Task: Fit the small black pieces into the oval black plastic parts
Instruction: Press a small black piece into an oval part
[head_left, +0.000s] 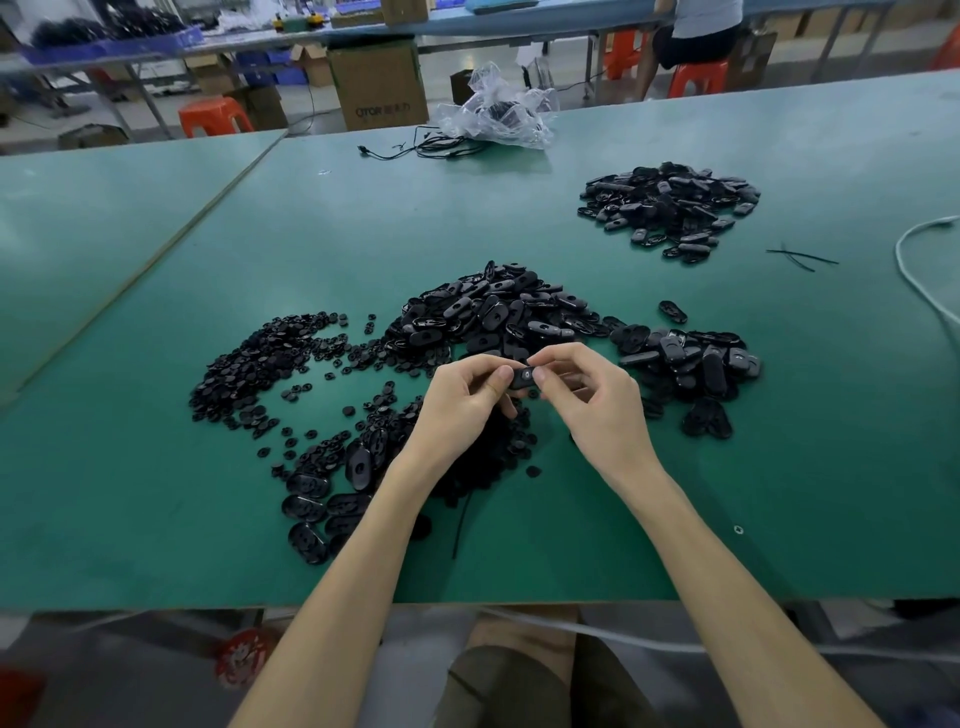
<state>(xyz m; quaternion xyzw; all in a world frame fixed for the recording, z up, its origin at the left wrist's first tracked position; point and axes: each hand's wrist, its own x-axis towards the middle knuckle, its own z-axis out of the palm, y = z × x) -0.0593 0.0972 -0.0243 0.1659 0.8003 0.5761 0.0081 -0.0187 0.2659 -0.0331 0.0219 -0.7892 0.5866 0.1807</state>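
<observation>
Both hands meet above the green table (519, 218) and hold one oval black plastic part (523, 377) between them. My left hand (465, 405) pinches its left end with thumb and fingers; my right hand (592, 400) pinches its right end. A large heap of oval parts (498, 312) lies just behind my hands. Small round black pieces (260, 364) spread out to the left and under my left wrist. Whether a small piece sits in the held part is not visible.
Another pile of oval parts (670, 208) lies far right, a smaller one (691, 364) right of my hands. A clear plastic bag (498, 114) and black cable (415, 148) sit at the far edge. A white cord (914, 270) curves at the right.
</observation>
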